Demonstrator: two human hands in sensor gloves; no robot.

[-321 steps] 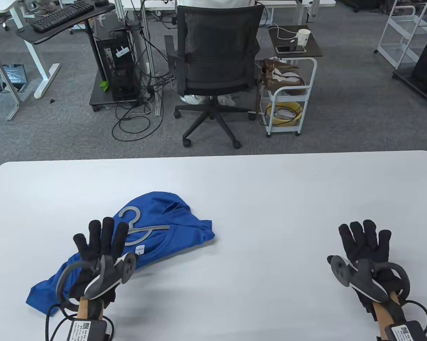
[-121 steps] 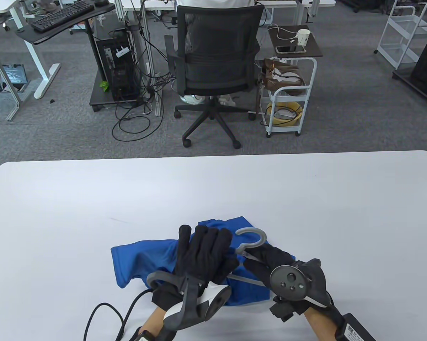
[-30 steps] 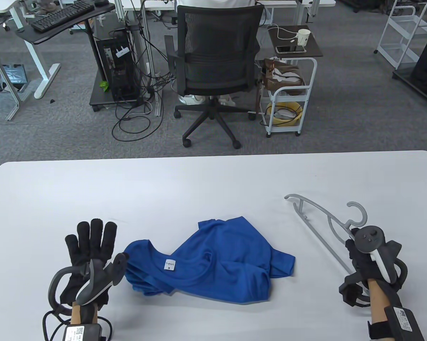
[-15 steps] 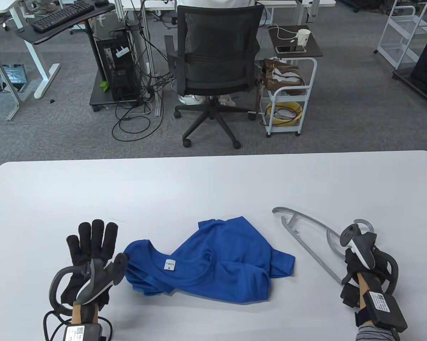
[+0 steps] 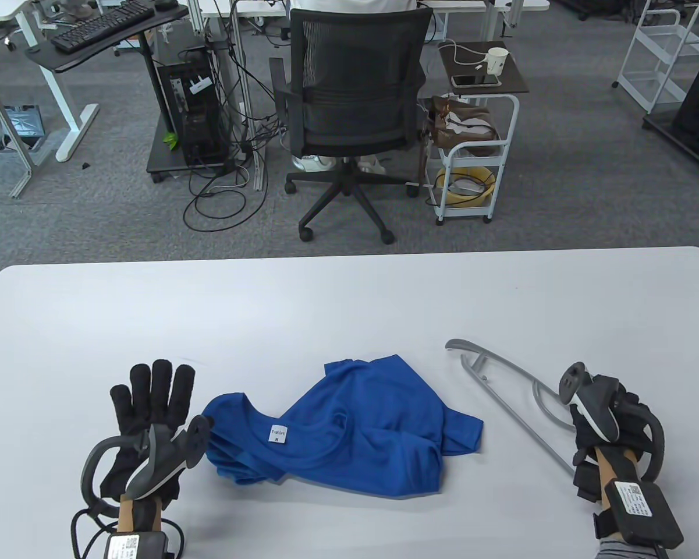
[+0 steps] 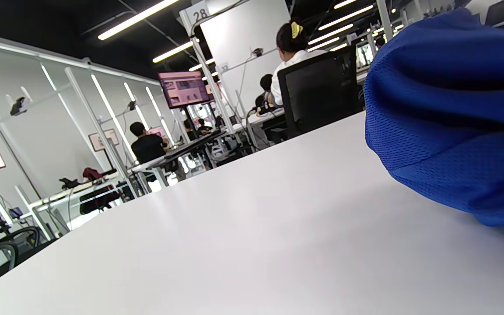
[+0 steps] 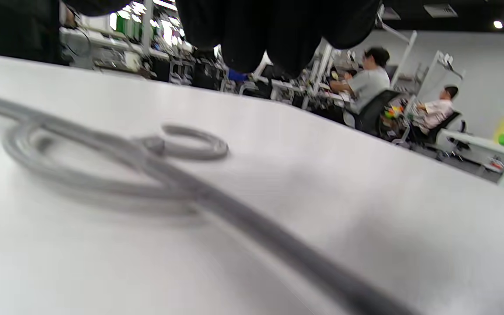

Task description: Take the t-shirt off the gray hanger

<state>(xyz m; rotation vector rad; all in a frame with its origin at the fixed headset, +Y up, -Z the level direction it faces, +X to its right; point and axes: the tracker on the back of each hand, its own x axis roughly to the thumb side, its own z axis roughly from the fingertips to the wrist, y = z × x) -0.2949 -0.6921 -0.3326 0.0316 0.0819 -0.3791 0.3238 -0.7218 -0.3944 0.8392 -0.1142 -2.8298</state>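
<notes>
The blue t-shirt [image 5: 361, 428] lies crumpled on the white table [image 5: 349, 291], off the hanger, with its white neck label facing up. It also fills the right side of the left wrist view [image 6: 449, 118]. The gray hanger [image 5: 515, 414] lies flat on the table to the shirt's right. My right hand [image 5: 602, 402] hovers over the hanger's hook end. In the right wrist view my fingers [image 7: 252, 35] hang above the hanger [image 7: 155, 175] without touching it, and the hook [image 7: 190, 146] lies free. My left hand [image 5: 151, 396] rests flat and open on the table, left of the shirt.
The table's far edge runs across the middle of the table view. Beyond it stand an office chair [image 5: 355, 105] and a white cart [image 5: 471, 169].
My right hand carried the hanger away from the shirt, lowered it flat onto the table and let go, then drew back slightly. The left hand and shirt have not moved.
</notes>
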